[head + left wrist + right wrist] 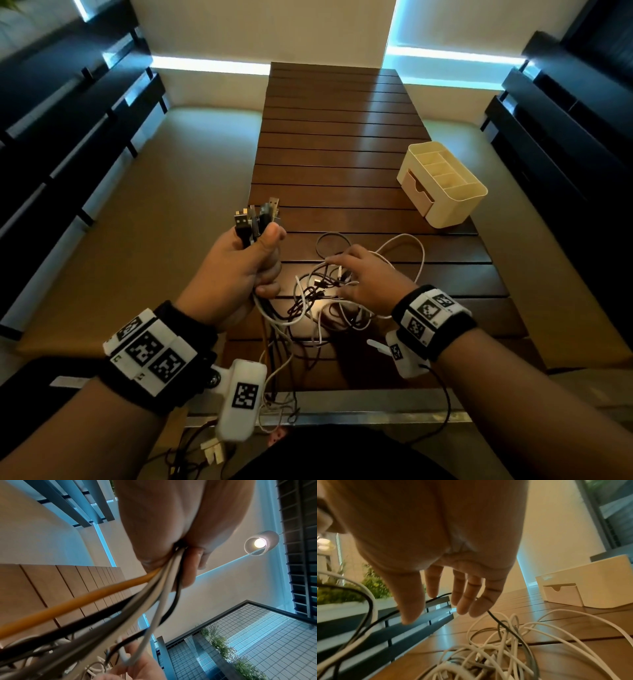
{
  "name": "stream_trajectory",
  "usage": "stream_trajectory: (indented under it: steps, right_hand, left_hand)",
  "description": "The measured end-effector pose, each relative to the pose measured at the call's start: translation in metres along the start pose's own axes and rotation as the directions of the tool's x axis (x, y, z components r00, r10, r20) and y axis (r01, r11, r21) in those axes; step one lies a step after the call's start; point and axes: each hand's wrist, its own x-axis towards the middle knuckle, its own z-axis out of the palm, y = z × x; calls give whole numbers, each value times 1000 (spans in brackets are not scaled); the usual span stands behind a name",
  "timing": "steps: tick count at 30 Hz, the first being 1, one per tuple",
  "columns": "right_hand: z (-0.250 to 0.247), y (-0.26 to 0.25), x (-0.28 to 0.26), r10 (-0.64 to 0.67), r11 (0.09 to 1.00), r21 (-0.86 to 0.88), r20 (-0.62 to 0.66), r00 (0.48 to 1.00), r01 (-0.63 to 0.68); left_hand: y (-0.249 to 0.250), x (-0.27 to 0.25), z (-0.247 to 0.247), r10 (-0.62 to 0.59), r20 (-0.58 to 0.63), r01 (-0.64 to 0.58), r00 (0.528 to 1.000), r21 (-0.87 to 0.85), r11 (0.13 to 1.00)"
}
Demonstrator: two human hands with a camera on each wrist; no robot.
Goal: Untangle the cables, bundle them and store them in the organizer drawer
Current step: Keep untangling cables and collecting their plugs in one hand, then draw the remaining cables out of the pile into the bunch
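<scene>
My left hand (263,260) is raised over the table's left edge and grips a bunch of cable ends, their USB plugs (257,216) sticking up above the fist. In the left wrist view an orange, black, grey and white cable bunch (120,601) runs down out of that left hand (187,561). The tangled cables (318,301) lie on the wooden table (342,137). My right hand (337,274) hovers over the tangle with fingers spread and straight. The right wrist view shows these fingers (464,601) just above the white and grey loops (496,649), holding nothing.
A cream organizer (442,185) stands at the table's right edge, its small drawer (416,190) closed and facing me; it also shows as the organizer (590,581) beyond the cables. Some cables hang over the table's metal front edge (342,407). Dark benches flank both sides.
</scene>
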Motion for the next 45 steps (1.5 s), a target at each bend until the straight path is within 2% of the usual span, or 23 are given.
stream_trajectory:
  steps: [5, 9, 10, 12, 14, 16, 18, 21, 23, 25, 28, 30, 32, 33, 36, 37, 39, 42, 45]
  right_hand:
    - [7, 1, 8, -77, 989, -137, -150, 986, 56]
    - [3, -5, 5, -94, 995, -44, -257, 962, 85]
    - [2, -11, 6, -114, 993, -63, -220, 969, 102]
    - [4, -18, 11, -171, 970, -186, -62, 983, 157]
    - [8, -15, 17, -159, 950, -264, 48, 986, 166]
    - [3, -5, 18, -77, 973, -217, 23, 997, 80]
    - [-9, 9, 17, 50, 993, -106, -66, 997, -57]
    - [-34, 41, 16, 293, 938, -119, -229, 928, -326]
    - [-45, 56, 12, 396, 884, -151, -264, 880, -443]
    - [-49, 58, 9, 412, 883, -134, -241, 879, -450]
    - [-49, 47, 5, 341, 930, -86, -170, 925, -358]
    - [-48, 41, 4, 305, 944, -67, -194, 932, -323]
    - [-54, 44, 4, 341, 931, -29, -288, 895, -364]
    - [-60, 50, 4, 387, 912, 11, -353, 852, -410]
    - [-84, 72, 0, 537, 829, 180, -518, 666, -529]
    - [-89, 76, -1, 548, 821, 197, -538, 641, -536]
    - [-89, 74, 0, 522, 833, 168, -553, 650, -527]
    - [-78, 62, 1, 425, 879, 74, -566, 706, -470]
    - [-68, 55, 1, 397, 893, 18, -503, 767, -450]
  left_hand:
    - [11, 0, -6, 51, 0, -51, 999, -25, 998]
    - [18, 2, -13, 76, 8, -76, 997, -38, 996]
    - [18, 2, -13, 76, 9, -76, 997, -40, 996]
    - [16, 2, -13, 73, 10, -72, 997, -40, 997]
    - [15, 2, -15, 68, 5, -68, 998, -37, 997]
    - [15, 1, -18, 69, -19, -69, 997, -25, 997]
    - [16, -1, -24, 69, -51, -70, 996, -15, 997]
    - [19, -3, -32, 65, -81, -66, 995, -13, 998]
    - [20, -3, -35, 60, -92, -60, 994, -5, 998]
    - [18, -1, -35, 55, -110, -53, 992, 16, 998]
    - [15, 4, -31, 49, -124, -45, 991, 41, 998]
    - [14, 7, -29, 54, -135, -46, 989, 61, 997]
    - [14, 9, -29, 65, -152, -51, 986, 91, 995]
    - [15, 9, -31, 70, -161, -55, 984, 99, 994]
    - [18, 10, -39, 83, -194, -66, 978, 90, 994]
    - [19, 11, -42, 83, -209, -66, 974, 87, 994]
    - [19, 13, -45, 73, -230, -55, 970, 85, 995]
    - [18, 17, -41, 64, -240, -44, 969, 88, 995]
    - [17, 21, -38, 61, -249, -35, 966, 109, 993]
